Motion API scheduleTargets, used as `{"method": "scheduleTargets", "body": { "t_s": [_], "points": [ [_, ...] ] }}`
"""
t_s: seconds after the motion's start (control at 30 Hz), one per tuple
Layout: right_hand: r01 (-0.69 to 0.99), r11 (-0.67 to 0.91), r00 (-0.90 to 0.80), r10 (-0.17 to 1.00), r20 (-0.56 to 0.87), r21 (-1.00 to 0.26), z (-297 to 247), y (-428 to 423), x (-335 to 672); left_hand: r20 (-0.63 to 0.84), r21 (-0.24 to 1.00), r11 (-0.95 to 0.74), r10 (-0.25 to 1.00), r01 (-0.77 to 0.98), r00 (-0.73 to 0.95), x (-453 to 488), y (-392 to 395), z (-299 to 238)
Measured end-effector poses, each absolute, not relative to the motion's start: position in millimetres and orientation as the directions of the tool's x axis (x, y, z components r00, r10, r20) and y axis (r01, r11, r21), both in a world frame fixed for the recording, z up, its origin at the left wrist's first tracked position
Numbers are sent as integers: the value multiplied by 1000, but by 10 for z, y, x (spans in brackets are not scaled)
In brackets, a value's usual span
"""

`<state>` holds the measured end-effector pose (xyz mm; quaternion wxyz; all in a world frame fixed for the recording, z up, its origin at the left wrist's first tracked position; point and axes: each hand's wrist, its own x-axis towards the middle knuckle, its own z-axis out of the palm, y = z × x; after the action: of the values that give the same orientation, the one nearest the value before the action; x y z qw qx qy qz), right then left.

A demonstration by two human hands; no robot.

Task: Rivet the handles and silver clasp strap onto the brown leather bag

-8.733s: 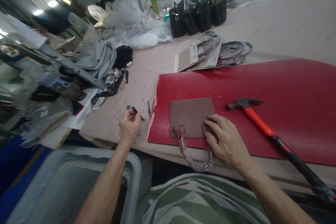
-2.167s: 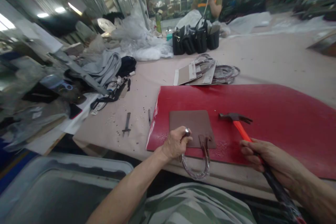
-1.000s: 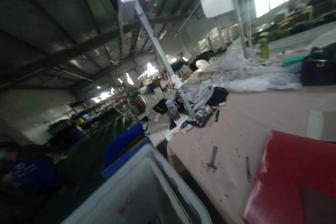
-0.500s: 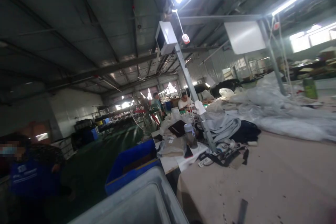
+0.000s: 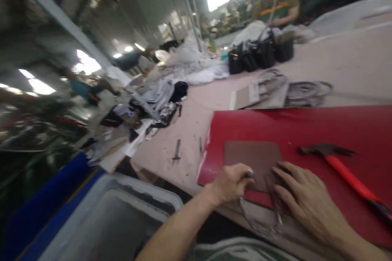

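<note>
A flat brown square piece (image 5: 252, 155) lies on a red mat (image 5: 330, 126) at the table's front edge. My left hand (image 5: 234, 181) is closed at the piece's near left corner, pinching one end of a thin brownish strap (image 5: 260, 228); something shiny shows at its fingertips. The strap loops down over the table edge and rises to the right hand. My right hand (image 5: 309, 195) has its fingers stretched and apart, tips resting on the piece's right side and beside the strap. To its right lies a hammer (image 5: 346, 171) with a red-orange handle. Motion blurs fine detail.
A grey bin (image 5: 122, 204) and a blue bin (image 5: 45, 195) stand at the left. Strap bundles (image 5: 306, 94), several black bags (image 5: 260, 55) and plastic sheeting (image 5: 190, 61) lie farther back. A co-worker (image 5: 278, 4) is across the table; another person (image 5: 81, 87) is far left.
The view has swung right and down to the table. Both my hands, the red mat, brown piece, strap and hammer have come into sight.
</note>
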<state>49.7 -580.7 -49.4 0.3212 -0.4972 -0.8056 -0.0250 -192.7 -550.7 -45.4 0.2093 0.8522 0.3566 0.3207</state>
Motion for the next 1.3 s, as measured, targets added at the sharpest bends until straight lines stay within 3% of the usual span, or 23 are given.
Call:
{"method": "scheduleTargets", "body": {
  "t_s": [0.1,0.23,0.53,0.67,1.3],
  "points": [
    [851,434,-301,865,402,-295,-581,-5975,598,448,694,-625,763,358,465,-1848,-5608,-594],
    [861,381,-262,900,347,-337,-493,-5964,490,428,780,-513,855,358,293,-1932,-5602,-529],
    [865,351,-242,918,314,-359,-458,-6003,452,539,695,-626,779,352,321,-1972,-5669,-539],
    [862,350,-237,918,319,-366,-456,-5998,440,498,739,-539,841,404,210,-1984,-5699,-521],
    [864,357,-261,921,289,-356,-443,-5996,440,451,828,-475,880,299,148,-1921,-5718,-535]
  ]
}}
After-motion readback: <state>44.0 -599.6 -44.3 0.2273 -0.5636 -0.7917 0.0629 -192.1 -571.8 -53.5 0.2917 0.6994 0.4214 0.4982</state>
